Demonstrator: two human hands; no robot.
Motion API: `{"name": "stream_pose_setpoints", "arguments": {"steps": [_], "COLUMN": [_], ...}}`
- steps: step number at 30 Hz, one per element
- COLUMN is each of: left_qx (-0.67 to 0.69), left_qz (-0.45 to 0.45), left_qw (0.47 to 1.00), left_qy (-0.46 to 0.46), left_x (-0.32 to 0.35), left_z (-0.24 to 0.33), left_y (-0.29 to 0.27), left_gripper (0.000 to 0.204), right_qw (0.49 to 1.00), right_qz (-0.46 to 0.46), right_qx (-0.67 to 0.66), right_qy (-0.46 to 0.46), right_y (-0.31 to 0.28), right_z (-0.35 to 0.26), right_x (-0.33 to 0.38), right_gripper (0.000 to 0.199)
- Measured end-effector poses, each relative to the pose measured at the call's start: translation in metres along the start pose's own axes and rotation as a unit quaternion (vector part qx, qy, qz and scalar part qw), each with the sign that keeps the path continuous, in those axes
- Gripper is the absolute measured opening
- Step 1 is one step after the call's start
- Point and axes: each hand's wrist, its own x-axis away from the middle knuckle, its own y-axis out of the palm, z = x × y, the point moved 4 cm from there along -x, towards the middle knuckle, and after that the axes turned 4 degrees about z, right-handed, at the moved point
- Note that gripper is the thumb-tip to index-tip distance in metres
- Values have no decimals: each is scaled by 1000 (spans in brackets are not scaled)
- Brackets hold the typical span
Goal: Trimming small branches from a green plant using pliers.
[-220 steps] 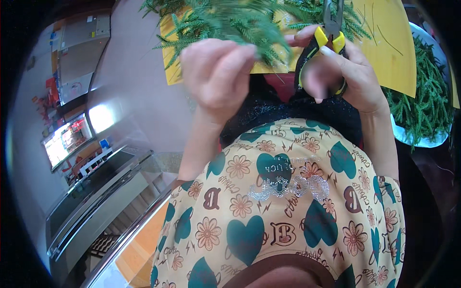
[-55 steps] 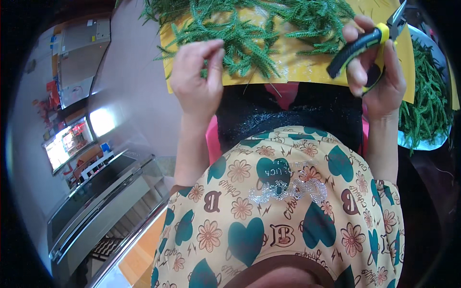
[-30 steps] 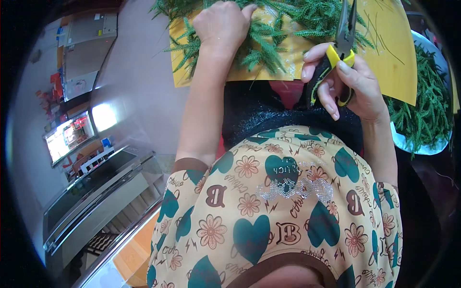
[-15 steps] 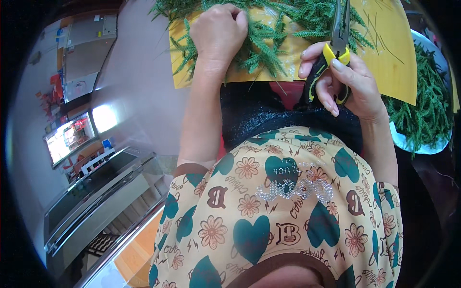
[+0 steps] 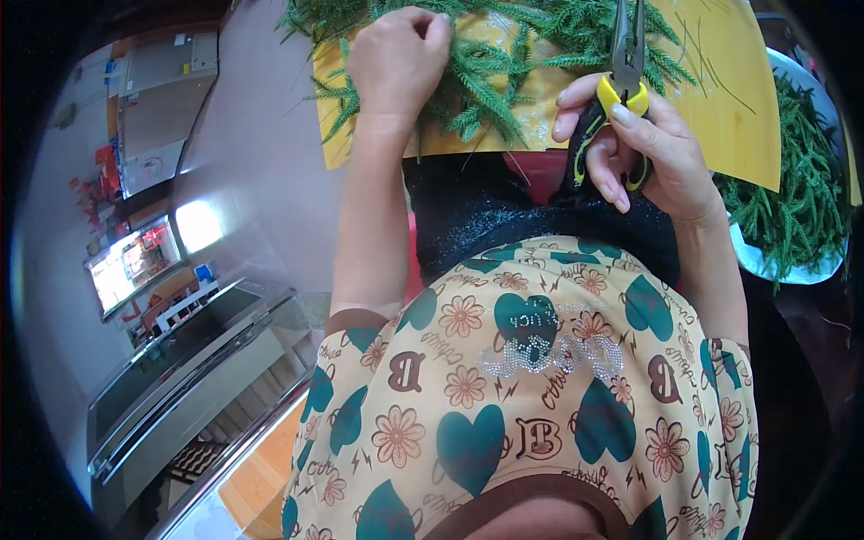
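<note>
My left hand (image 5: 396, 63) is closed in a fist over the green artificial pine sprigs (image 5: 490, 85). Its fingertips are turned away from view, so what they grip is hidden. In my right hand (image 5: 670, 157) is a pair of long-nose pliers (image 5: 627, 54) with black and yellow handles. The jaws point away from me and look slightly parted. My fingers wrap loosely round the handles, and the pliers' tips are beside the sprigs on the right.
A yellow board (image 5: 738, 99) lies under the sprigs, with several thin dark wires (image 5: 717, 67) on its right side. Further right, a white basin (image 5: 751, 256) holds more green sprigs. Pale specks lie on my dark trousers (image 5: 486, 211) below the board's near edge.
Both hands have shifted slightly to the left, the pliers along with the right one. My grip on the pliers looks the same.
</note>
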Motion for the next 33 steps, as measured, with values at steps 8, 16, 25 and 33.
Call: {"name": "stream_pose_setpoints", "arguments": {"steps": [8, 16, 25, 33], "left_qx": [-145, 109, 134, 281], "left_qz": [-68, 103, 13, -136], "left_qw": [987, 964, 944, 948], "left_qy": [18, 220, 303, 57], "left_x": [9, 31, 97, 96], "left_z": [18, 34, 57, 51], "left_y": [2, -41, -23, -18], "left_gripper": [27, 9, 14, 21], "right_qw": [1000, 999, 995, 994], "right_qz": [-1, 34, 62, 45], "right_qx": [10, 18, 70, 96], "right_qy": [11, 4, 36, 38], "right_y": [3, -2, -6, -2], "right_z": [2, 3, 10, 13], "right_x": [0, 1, 3, 2], "right_gripper": [35, 35, 33, 32]}}
